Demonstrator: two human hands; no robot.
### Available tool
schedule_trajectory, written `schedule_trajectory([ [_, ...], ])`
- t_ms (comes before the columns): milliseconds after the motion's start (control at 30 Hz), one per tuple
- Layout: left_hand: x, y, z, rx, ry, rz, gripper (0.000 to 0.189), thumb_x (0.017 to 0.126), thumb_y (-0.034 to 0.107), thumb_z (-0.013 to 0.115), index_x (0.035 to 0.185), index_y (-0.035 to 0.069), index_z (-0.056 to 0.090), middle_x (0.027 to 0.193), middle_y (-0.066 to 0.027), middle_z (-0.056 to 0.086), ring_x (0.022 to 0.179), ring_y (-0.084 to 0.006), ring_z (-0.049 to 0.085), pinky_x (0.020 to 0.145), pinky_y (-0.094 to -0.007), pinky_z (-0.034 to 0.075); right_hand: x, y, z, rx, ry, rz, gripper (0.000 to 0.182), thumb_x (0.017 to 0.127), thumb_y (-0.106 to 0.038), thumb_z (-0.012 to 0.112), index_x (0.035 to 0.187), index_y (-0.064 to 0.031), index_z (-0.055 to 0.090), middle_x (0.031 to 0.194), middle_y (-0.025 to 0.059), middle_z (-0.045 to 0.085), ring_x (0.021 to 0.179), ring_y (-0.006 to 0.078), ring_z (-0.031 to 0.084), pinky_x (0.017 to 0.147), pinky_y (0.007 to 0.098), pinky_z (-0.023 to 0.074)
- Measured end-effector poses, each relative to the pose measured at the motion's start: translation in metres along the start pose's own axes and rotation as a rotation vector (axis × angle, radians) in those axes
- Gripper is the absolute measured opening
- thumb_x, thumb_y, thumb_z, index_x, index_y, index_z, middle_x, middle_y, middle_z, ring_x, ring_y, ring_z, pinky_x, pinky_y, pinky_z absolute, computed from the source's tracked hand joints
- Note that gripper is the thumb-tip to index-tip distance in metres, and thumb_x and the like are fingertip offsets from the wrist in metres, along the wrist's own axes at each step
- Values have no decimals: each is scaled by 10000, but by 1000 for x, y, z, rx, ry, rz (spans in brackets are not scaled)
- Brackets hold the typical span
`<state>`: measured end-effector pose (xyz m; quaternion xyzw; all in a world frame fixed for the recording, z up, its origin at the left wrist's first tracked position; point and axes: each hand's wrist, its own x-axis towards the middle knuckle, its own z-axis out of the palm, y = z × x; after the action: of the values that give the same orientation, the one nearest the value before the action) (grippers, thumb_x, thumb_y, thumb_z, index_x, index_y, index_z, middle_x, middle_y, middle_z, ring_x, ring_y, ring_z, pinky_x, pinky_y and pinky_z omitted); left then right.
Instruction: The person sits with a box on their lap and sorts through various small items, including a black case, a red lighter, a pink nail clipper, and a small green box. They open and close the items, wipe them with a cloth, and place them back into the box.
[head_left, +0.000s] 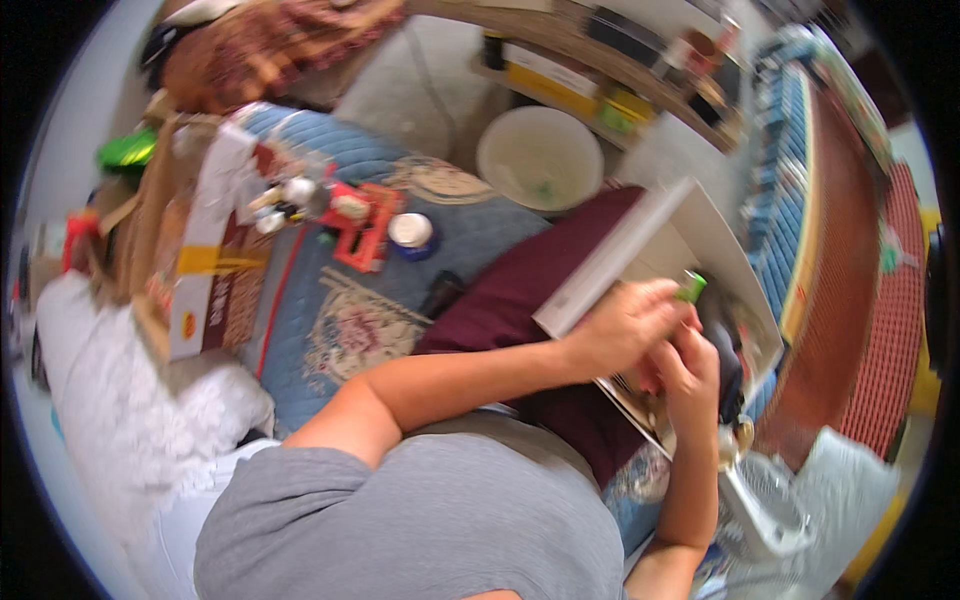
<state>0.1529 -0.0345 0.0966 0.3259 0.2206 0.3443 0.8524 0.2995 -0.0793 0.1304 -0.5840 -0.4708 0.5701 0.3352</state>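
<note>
Both hands meet over an open white cardboard box that rests by my maroon-clad leg. My left hand reaches in from the left, its fingertips at a small green and silvery item. My right hand is raised from below, its fingers touching the left ones. Which hand bears the green item cannot be told, as fingers overlap and blur. Inside the box, a dark object lies along the right side, with smaller things partly hidden by my hands.
A white round tub stands beyond my leg. On the blue quilted cover are a blue jar with a white lid, a red plastic frame and a large cardboard carton. A white plastic basket lies at lower right.
</note>
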Motion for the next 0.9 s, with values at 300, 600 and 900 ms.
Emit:
schedule_trajectory([
  [300,7,10,-14,212,208,317,98,993,133,509,994,38,530,740,-3,518,645,-53,486,555,-238,420,12,-7,-5,-37,190,-263,238,939,-50,550,1162,20,600,954,61,657,618,36,490,533,174,395],
  [600,2,13,-18,293,17,315,225,946,137,561,1046,-65,565,901,-144,639,877,-230,645,801,-379,492,68,-48,12,-145,51,-349,212,946,-117,544,1057,20,663,961,53,638,760,83,509,717,252,416],
  [900,-23,35,-42,656,360,455,296,861,237,642,1019,-13,625,821,-271,644,831,-440,642,740,-481,504,134,-134,122,-782,-256,-586,149,897,-58,597,994,41,653,903,94,651,767,138,597,710,263,483],
])
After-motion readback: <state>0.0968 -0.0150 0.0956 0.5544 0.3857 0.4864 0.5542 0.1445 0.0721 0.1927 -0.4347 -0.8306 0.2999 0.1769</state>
